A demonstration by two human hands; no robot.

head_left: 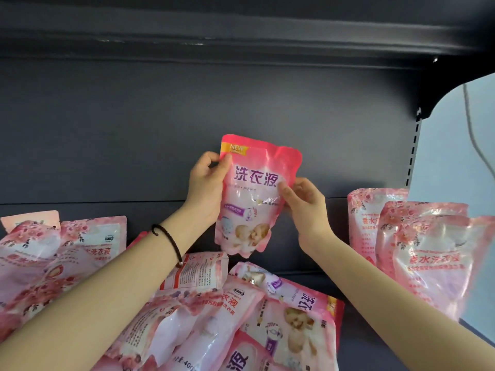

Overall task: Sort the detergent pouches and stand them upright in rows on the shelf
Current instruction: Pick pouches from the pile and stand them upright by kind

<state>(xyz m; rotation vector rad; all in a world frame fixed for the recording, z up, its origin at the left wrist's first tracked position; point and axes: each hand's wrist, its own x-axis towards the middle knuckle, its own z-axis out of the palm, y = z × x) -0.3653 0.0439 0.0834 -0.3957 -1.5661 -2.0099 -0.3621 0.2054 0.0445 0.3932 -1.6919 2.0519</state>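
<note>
A pink detergent pouch with a baby picture (250, 194) hangs upright in the air above the dark shelf (300, 266). My left hand (207, 184) grips its left edge near the top. My right hand (304, 203) pinches its right edge at mid-height. Below lies a heap of pink pouches (241, 311), some with the baby picture, some with flowers. Three flowered pouches (417, 253) stand upright in a row at the right. More flowered pouches (53, 253) lean at the left.
The shelf's dark back panel (187, 124) rises behind the pouch, and the upper shelf (241, 30) overhangs. A slotted upright post (413, 151) marks the shelf's right end. Bare shelf surface shows behind the heap, between the left and right groups.
</note>
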